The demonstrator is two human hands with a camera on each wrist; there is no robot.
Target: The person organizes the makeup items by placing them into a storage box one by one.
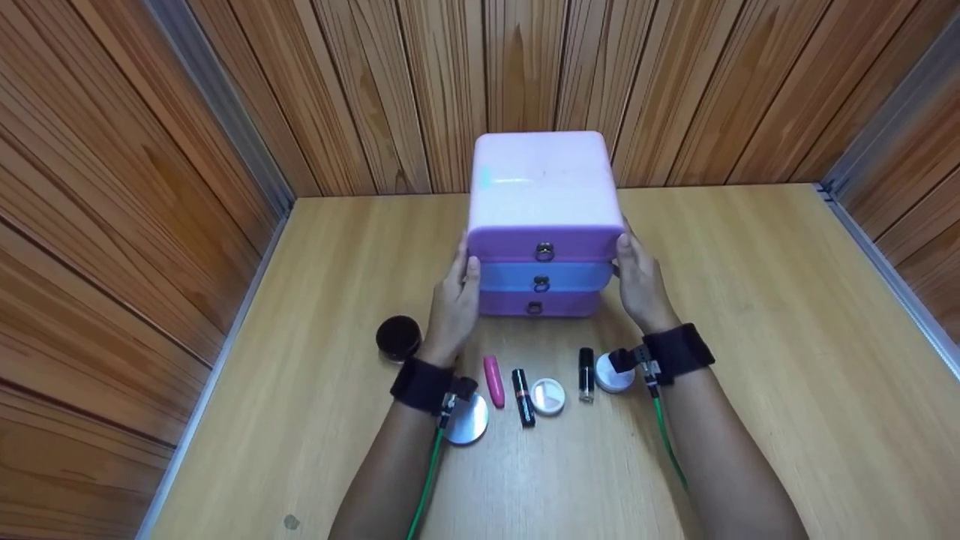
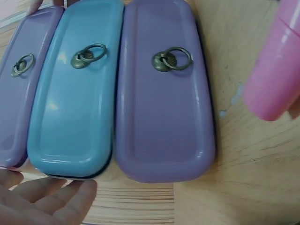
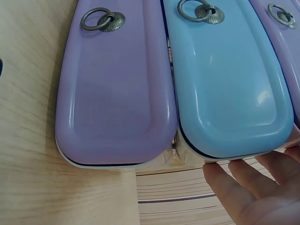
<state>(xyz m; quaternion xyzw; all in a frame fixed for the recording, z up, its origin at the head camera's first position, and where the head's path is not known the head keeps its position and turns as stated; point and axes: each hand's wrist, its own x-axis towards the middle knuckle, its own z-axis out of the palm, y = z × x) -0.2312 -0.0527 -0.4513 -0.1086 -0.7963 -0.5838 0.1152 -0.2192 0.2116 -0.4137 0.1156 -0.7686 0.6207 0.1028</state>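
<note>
A small chest of drawers with a pink top stands on the table, its front facing me. Its top and bottom drawers are purple and the middle drawer is blue, each with a brass ring pull. My left hand rests against the chest's left side, thumb upright near the front corner. Against the right side lies my right hand, thumb at the top drawer's edge. In the wrist views, the extended fingers touch the chest's side walls. All three drawers appear closed.
Nearer me lie a pink tube, two black lipstick-like tubes, a small white round container, a silvery disc and another round container partly behind the wrist camera. A dark round case sits left. Wooden panels surround the table.
</note>
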